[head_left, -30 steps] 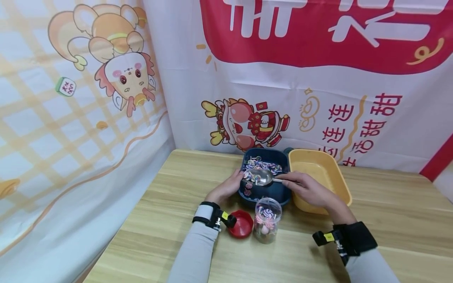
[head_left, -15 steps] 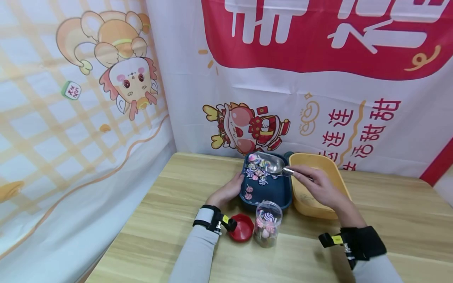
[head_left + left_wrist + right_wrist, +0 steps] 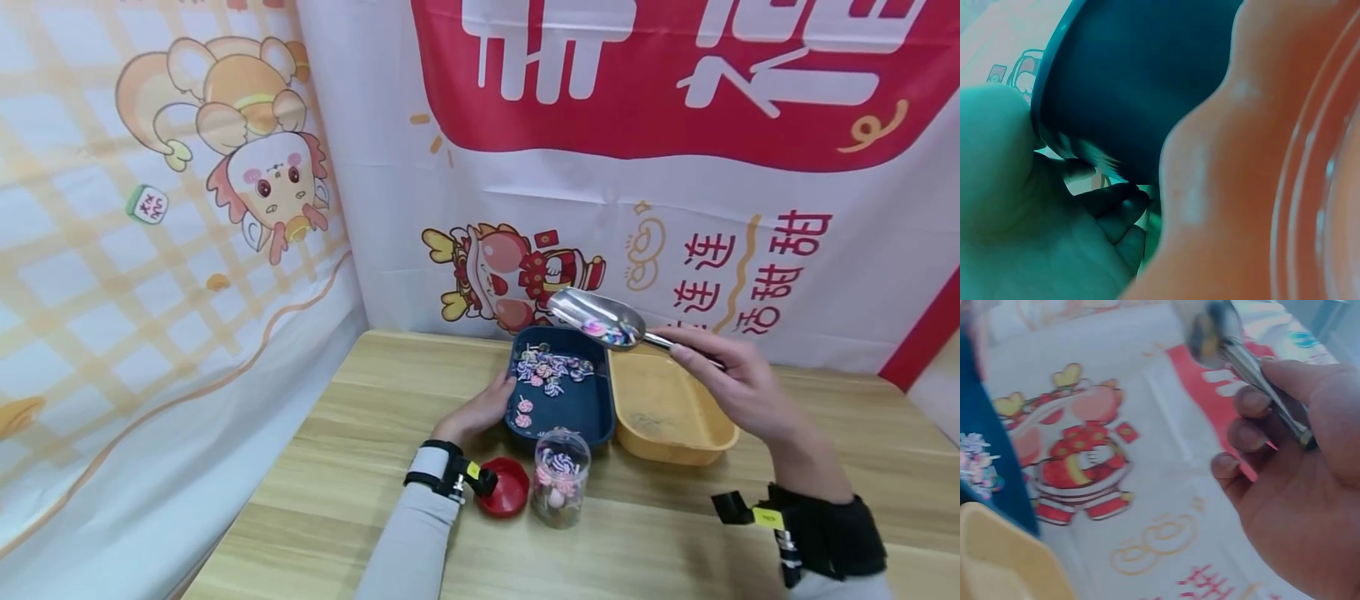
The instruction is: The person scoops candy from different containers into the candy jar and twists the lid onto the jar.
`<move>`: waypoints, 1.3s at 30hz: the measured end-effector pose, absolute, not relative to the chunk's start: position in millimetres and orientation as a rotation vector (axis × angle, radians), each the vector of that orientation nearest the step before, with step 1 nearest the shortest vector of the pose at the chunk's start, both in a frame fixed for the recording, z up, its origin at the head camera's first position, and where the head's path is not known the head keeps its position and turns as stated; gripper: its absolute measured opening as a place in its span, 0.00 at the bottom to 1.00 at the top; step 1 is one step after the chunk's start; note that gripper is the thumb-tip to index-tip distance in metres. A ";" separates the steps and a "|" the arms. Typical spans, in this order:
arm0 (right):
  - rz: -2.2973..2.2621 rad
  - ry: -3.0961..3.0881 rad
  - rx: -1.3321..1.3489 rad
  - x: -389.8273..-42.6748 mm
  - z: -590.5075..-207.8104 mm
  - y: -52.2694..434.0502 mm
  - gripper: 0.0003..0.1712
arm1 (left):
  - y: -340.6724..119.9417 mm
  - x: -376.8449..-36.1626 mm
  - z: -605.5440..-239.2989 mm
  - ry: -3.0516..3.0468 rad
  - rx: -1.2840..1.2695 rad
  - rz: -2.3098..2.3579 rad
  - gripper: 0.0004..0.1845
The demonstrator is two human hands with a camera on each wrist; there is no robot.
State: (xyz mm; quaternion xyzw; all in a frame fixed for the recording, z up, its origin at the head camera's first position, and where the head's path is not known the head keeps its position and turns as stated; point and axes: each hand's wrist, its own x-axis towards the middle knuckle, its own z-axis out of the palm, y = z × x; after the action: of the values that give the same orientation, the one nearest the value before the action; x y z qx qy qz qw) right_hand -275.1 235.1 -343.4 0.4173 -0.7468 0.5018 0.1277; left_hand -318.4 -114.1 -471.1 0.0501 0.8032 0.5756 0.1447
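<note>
My right hand (image 3: 738, 383) grips the handle of a metal scoop (image 3: 573, 305), raised above the back of the containers with several colourful candies (image 3: 609, 332) in its bowl. In the right wrist view, fingers curl round the scoop handle (image 3: 1254, 375). My left hand (image 3: 480, 410) holds the left side of a dark blue bin (image 3: 566, 408); in the left wrist view its fingers (image 3: 1119, 215) reach under the bin wall. Swirl lollipop-shaped candies (image 3: 543, 367) lie mostly toward the bin's back. In front stands a clear jar (image 3: 558, 510), lidless and partly filled with candies.
A yellow bin (image 3: 678, 450) adjoins the blue bin on the right. Left of the jar lies a red lid (image 3: 504, 490), seen close up in the left wrist view. Printed cloth (image 3: 525, 183) hangs behind the wooden table (image 3: 330, 483).
The right hand has lifted the scoop out of the blue bin with candies in it, moving up and to the right. The left hand stays at the bin.
</note>
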 end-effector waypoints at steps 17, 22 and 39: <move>1.150 -2.804 1.258 -230.3 -317.9 284.6 0.21 | -114.2 -320.7 -470.2 2.290 0.121 1.679 0.35; 1.126 -2.917 1.344 -232.6 -316.9 284.6 0.20 | -113.5 -321.0 -469.4 2.287 0.110 1.674 0.35; 1.068 -2.920 1.290 -228.6 -312.2 284.2 0.21 | -113.3 -323.5 -469.4 2.290 0.117 1.675 0.35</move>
State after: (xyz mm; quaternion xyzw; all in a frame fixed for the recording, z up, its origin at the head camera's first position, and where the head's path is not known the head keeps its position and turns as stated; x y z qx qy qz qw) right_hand -228.6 284.2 -312.2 0.3807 -0.8621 0.3151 -0.1121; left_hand -323.5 -113.3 -469.4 0.0409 0.7972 0.5832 0.1506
